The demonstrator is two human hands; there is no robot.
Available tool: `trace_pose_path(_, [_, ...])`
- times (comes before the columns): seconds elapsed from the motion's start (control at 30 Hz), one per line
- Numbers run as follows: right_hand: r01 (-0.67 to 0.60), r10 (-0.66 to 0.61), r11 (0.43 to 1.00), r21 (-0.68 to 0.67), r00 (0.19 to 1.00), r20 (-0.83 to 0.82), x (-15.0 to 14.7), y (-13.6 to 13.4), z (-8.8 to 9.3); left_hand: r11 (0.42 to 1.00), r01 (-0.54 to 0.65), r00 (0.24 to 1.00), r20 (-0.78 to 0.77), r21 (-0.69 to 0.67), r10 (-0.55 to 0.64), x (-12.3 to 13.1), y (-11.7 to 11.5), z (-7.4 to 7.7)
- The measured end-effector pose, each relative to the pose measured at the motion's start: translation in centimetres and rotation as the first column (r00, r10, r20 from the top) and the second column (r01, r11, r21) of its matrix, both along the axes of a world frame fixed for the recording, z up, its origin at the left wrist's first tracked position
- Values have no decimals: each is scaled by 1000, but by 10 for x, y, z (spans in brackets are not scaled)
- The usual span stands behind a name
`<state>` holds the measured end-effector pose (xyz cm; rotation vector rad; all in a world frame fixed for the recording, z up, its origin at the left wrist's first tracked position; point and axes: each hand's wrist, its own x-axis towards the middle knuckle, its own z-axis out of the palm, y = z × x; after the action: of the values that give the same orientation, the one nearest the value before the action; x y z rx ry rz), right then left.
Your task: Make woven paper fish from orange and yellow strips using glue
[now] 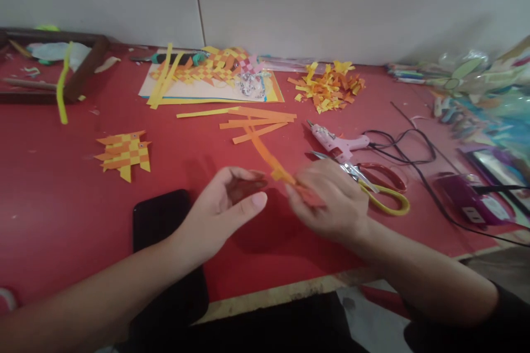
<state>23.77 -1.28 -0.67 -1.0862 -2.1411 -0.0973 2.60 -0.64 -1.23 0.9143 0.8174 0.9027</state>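
My right hand (331, 198) is closed around orange paper strips (267, 155), slightly blurred, whose long end sticks out up and to the left. A small yellow-orange folded bit shows on them near the fingertips. Just left of it, my left hand (226, 204) is empty, thumb and fingers apart and curved towards the strips. Beyond the hands lie loose orange and yellow paper strips (248, 122) on the red table. A woven paper fish (125, 154) in yellow and orange rests to the left.
A pink glue gun (339, 142) and scissors (387, 198) lie right of my right hand. A black phone (159, 215) sits under my left forearm. Paper scraps (331, 88) are heaped at the back. Woven pieces (223, 69) lie on sheets near the wall. A purple power socket (472, 201) stands right.
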Motion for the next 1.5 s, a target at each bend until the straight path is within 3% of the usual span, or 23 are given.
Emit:
trace_pose_path(0.1, [-241, 243, 970, -36, 960, 137, -5, -3, 0, 982, 155, 987, 66, -111, -148, 0, -2, 0])
trace_pose_path(0.2, [-357, 370, 927, -117, 921, 125, -5, -3, 3, 973, 109, 994, 34, -204, -104, -1, 1, -4])
trace_pose_path(0.3, [-295, 299, 946, -136, 954, 9, 1, -1, 9, 957, 115, 993, -8, -265, -121, -3, 5, -3])
trace_pose_path(0.4, [-169, 161, 965, -198, 985, -58, 8, 2, 12, 912, 252, 955, -69, -323, -288, -4, 7, 7])
trace_pose_path(0.5, [-198, 183, 918, -343, 980, -74, 12, 4, 9, 851, 424, 835, -231, -309, -500, -4, 8, 20])
trace_pose_path(0.57, [-228, 194, 857, -462, 974, -120, 13, 3, 5, 846, 501, 735, -427, -182, -527, -4, 11, 28])
trace_pose_path(0.63, [-239, 163, 818, -524, 969, -187, 11, 1, 1, 824, 566, 616, -660, -10, -431, -3, 14, 31])
trace_pose_path(0.73, [-235, 135, 814, -531, 966, -221, 8, 0, -2, 725, 670, 389, -907, 160, -159, -4, 16, 28])
trace_pose_path(0.8, [-214, 152, 821, -530, 976, -159, 7, 0, -3, 657, 714, 284, -958, 244, 47, -7, 13, 23])
trace_pose_path(0.87, [-174, 175, 841, -512, 983, -47, 6, 1, -4, 565, 744, 229, -930, 357, 287, -11, 7, 17])
trace_pose_path(0.93, [-144, 193, 884, -444, 979, 66, 5, 1, -6, 436, 777, 245, -856, 455, 456, -18, -1, 11])
trace_pose_path(0.97, [-139, 197, 906, -399, 974, 109, 5, 1, -7, 359, 783, 302, -815, 507, 494, -22, -4, 9])
trace_pose_path(1.03, [-150, 203, 936, -318, 969, 141, 5, 1, -8, 216, 770, 442, -746, 601, 498, -28, -9, 6])
trace_pose_path(1.1, [-196, 234, 938, -286, 966, 106, 4, 1, -9, 129, 739, 544, -698, 661, 466, -33, -11, 4])
trace_pose_path(1.27, [-339, 349, 881, -330, 937, -31, -1, 1, -12, 76, 707, 617, -665, 703, 421, -32, -10, -2])
trace_pose_path(1.5, [-325, 373, 815, -479, 928, 5, -1, 4, -7, 127, 681, 637, -669, 721, 382, -30, -7, -5])
